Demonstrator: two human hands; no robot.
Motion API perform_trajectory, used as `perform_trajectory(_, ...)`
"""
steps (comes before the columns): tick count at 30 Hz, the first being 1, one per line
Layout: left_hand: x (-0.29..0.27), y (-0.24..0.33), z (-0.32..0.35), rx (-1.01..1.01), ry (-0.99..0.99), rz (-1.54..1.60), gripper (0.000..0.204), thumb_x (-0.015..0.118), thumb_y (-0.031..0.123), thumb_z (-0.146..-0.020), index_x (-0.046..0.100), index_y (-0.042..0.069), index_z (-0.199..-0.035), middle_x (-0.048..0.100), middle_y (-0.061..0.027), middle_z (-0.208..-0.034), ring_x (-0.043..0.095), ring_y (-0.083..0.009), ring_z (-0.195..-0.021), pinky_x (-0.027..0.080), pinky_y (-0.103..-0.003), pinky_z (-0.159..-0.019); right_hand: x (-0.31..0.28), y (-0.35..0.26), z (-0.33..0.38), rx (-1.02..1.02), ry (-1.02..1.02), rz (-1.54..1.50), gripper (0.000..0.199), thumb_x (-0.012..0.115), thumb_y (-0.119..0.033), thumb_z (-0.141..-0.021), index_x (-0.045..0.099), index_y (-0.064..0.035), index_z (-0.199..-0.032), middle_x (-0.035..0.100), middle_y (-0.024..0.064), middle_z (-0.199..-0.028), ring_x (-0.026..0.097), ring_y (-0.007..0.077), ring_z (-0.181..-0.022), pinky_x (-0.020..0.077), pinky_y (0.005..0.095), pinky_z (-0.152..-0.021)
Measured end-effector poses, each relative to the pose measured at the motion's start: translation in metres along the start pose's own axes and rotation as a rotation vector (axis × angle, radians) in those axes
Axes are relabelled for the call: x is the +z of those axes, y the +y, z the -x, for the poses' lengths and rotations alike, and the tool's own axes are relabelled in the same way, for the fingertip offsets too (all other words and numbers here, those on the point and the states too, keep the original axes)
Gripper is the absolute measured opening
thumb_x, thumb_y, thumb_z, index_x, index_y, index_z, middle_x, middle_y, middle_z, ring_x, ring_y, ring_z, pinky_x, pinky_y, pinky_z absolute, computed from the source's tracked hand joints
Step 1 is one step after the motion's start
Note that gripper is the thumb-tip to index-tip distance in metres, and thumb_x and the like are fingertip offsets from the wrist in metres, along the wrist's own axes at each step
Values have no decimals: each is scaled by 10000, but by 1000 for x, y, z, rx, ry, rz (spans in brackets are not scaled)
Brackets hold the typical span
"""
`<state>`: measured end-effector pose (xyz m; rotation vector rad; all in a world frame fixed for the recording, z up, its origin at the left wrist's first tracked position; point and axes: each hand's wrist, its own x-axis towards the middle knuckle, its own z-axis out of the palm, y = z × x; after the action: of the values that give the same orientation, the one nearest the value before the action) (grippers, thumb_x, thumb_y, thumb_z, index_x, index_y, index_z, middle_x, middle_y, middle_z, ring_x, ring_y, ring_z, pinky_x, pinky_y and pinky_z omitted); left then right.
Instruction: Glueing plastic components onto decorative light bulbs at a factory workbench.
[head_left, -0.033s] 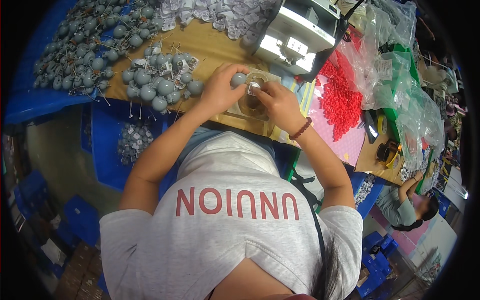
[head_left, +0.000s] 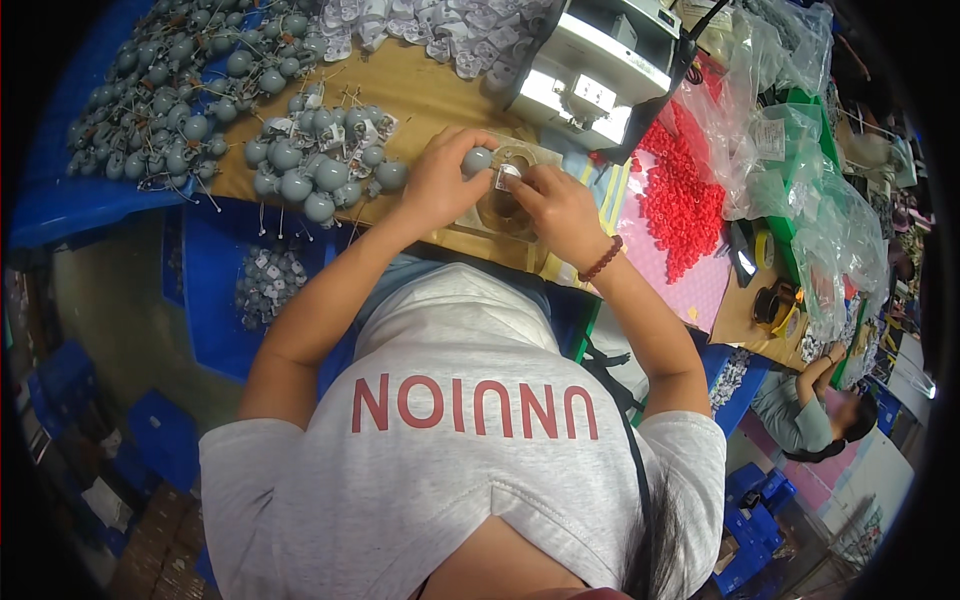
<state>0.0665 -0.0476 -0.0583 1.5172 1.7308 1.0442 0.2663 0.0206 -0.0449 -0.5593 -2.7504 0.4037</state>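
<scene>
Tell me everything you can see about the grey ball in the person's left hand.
The grey ball is small, round and matte grey-blue, like the loose ones heaped to its left. The left hand pinches it above the tan tabletop, beside a round clear dish. The right hand holds a small white tag against it. Any wire stem is hidden.

Clear plastic bags [head_left: 800, 170] are heaped at the right end of the surface [head_left: 420, 85], one bearing a small white label [head_left: 768, 138]. Small white tags [head_left: 345, 120] hang among the grey balls to the left.
</scene>
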Motion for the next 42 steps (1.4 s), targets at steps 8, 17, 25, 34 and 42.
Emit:
perform_trajectory(8, 9, 2, 10, 162, 30, -142, 362, 747, 97, -737, 580, 88, -1058, 524, -110, -1087, 536, -338, -1042, 462, -415, -865, 1, 4, 3, -82, -18, 12, 300, 638, -112, -763, 661, -69, -1059, 571, 67, -928, 608, 243, -858, 513, 356, -733)
perform_trajectory(17, 15, 17, 11, 263, 34, -426, 343, 743, 144, -753, 641, 132, -1079, 553, -63, -1086, 536, -290, -1056, 461, -409, -863, -2, 3, 6, -53, -58, -8, 300, 646, -107, -778, 660, -50, -1072, 577, 67, -947, 611, 245, -883, 524, 353, -729)
perform_trajectory(25, 28, 1, 21, 459, 61, -559, 219, 624, 143, -777, 676, 149, -990, 604, -15, -980, 564, -221, -1021, 446, -371, -780, -1, 4, 35, 351, 70, -464, 295, 675, 41, -808, 673, -49, -1089, 610, 89, -1049, 651, 231, -851, 552, 303, -695)
perform_trajectory(34, 19, 6, 22, 554, 7, -623, 261, 592, 117, -768, 654, 60, -1015, 598, -41, -966, 546, -220, -1052, 441, -356, -799, 25, 17, 33, 536, 435, -798, 252, 631, 126, -819, 655, -17, -1026, 574, 89, -1147, 623, 172, -988, 564, 263, -781)
perform_trajectory(42, 19, 6, 24, 558, -2, -608, 245, 583, 111, -778, 647, 42, -1004, 594, -55, -975, 536, -232, -1106, 447, -361, -848, 41, 21, 13, 571, 508, -1432, 200, 609, 148, -832, 645, 0, -963, 561, 85, -1219, 622, 183, -1079, 539, 292, -889)
